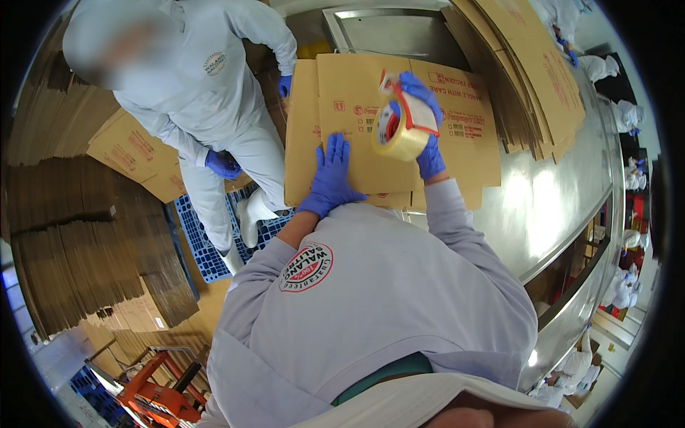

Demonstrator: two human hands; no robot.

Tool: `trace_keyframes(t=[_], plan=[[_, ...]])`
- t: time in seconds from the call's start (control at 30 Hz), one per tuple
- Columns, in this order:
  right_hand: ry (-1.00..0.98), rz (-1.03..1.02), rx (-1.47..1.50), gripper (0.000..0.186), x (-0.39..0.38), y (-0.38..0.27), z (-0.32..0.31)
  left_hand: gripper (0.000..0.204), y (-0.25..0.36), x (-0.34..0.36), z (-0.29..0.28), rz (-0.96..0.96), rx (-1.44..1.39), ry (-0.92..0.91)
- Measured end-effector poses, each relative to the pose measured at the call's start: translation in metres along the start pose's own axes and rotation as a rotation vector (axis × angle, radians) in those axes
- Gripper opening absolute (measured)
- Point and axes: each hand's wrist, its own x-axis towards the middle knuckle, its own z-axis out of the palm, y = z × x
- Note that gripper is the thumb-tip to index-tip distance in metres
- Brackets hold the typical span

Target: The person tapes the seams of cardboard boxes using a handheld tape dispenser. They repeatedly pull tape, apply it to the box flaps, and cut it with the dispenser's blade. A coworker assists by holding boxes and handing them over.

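Note:
A brown cardboard box (pixel 371 100) with red print lies in front of me on the steel table. My left hand (pixel 331 175), in a blue glove, rests flat on its left part with the fingers stretched out. Above the right part, my blue-gloved right hand (pixel 426 107) is closed round a red tape dispenser (pixel 412 114). A large roll of clear yellowish tape (pixel 399 139) sits in the dispenser and faces me. The dispenser hides part of the cardboard beneath it. Whether the tape touches the cardboard, I cannot tell.
A stack of flat cardboard (pixel 528 71) stands on the steel table (pixel 528 207) at the right. On the left, a co-worker (pixel 207 93) stands beside a blue pallet (pixel 196 235). Tall cardboard piles (pixel 78 250) and an orange pallet jack (pixel 153 396) are further left.

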Motion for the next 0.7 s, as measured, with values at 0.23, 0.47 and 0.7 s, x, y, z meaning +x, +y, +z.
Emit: trace_keyframes(t=[0.23,0.47,0.7], plan=[[-0.006,0.470,0.419,0.012,0.004,0.103,-0.008,0.111,-0.005,-0.003,0.000,0.004,-0.035,0.029],[-0.195,0.538,0.040,0.011,-0.008,0.048,-0.001,0.111,-0.007,-0.004,0.011,0.044,0.032,0.049],[-0.366,0.342,-0.223,0.014,-0.095,-0.004,-0.015,0.109,-0.011,-0.007,0.020,0.051,0.056,0.125]])
